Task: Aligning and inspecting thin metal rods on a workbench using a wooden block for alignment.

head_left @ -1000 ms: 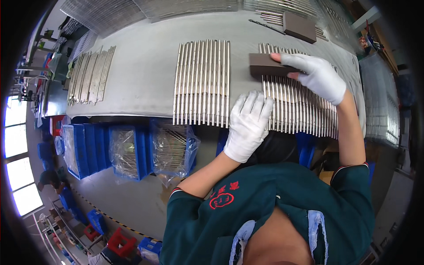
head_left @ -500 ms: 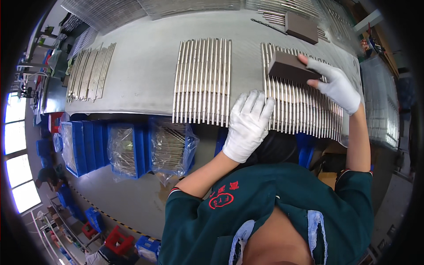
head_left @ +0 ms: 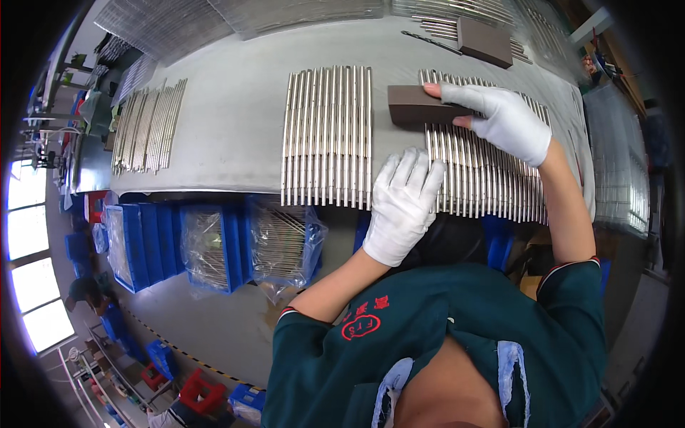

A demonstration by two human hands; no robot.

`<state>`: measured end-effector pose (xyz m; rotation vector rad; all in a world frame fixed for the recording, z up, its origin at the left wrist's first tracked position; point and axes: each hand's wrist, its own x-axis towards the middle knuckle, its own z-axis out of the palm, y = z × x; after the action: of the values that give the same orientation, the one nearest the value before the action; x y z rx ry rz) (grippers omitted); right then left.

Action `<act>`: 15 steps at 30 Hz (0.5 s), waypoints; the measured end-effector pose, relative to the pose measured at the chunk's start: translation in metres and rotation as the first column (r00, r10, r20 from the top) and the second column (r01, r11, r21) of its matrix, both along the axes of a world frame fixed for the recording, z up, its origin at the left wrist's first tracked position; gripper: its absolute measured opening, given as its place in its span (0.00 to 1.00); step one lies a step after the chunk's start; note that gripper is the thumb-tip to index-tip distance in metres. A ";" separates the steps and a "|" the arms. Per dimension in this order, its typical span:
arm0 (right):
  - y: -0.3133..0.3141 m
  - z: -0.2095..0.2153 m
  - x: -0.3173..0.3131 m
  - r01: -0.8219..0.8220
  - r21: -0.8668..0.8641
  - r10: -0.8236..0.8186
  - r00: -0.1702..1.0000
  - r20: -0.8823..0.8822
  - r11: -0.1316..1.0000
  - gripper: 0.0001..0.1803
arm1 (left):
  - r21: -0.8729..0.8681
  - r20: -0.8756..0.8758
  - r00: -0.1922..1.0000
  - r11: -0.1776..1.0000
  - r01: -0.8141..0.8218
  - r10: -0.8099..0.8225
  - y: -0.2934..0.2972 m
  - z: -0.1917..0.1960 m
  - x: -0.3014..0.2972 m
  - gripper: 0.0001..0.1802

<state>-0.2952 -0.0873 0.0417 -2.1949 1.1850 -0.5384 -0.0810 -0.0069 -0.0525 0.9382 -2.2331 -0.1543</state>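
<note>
My right hand (head_left: 510, 126), in a white glove with bare thumb and fingertip, grips a dark brown rectangular block (head_left: 421, 107). The block lies over the upper left part of a row of shiny metal rods (head_left: 492, 175), jutting past the row's left edge. My left hand (head_left: 403, 203), fully gloved in white, lies with fingers stretched out against the left edge of that row, near the table's front. To its left is a second row of metal rods (head_left: 327, 135), side by side, their lower ends overhanging the table edge.
Another brown block (head_left: 485, 41) rests on rods at the back right, beside a drill bit (head_left: 431, 41). More rods (head_left: 148, 127) lie at the far left of the grey table (head_left: 228, 128). Blue bins (head_left: 235, 246) with bagged rods stand below. Clear plastic trays (head_left: 617, 164) are at right.
My right hand has slid the brown block leftward across the rods, so its end now passes the row's left edge. My left hand stays in about the same place.
</note>
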 end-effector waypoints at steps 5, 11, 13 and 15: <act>0.015 0.009 -0.047 0.084 0.028 -0.081 0.993 -0.080 0.996 0.33 | 0.029 0.011 1.000 1.000 0.005 -0.005 0.000 0.001 0.002 0.43; 0.047 0.001 -0.090 0.384 0.052 -0.380 0.923 -0.066 0.922 0.33 | 0.020 0.010 1.000 1.000 0.018 -0.019 0.001 0.003 0.006 0.44; 0.043 -0.015 -0.102 0.493 -0.011 -0.461 0.821 0.337 0.870 0.35 | 0.009 0.031 0.999 1.000 0.022 -0.022 0.001 0.005 0.004 0.45; 0.025 -0.036 -0.124 0.610 -0.336 -0.511 0.789 0.342 0.717 0.35 | 0.115 0.103 0.995 0.993 -0.003 -0.009 0.003 0.016 0.002 0.44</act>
<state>-0.4193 -0.0622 0.0057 -1.9880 1.7469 -1.3952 -0.0788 -0.0041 -0.0370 1.0260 -2.3414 -0.2433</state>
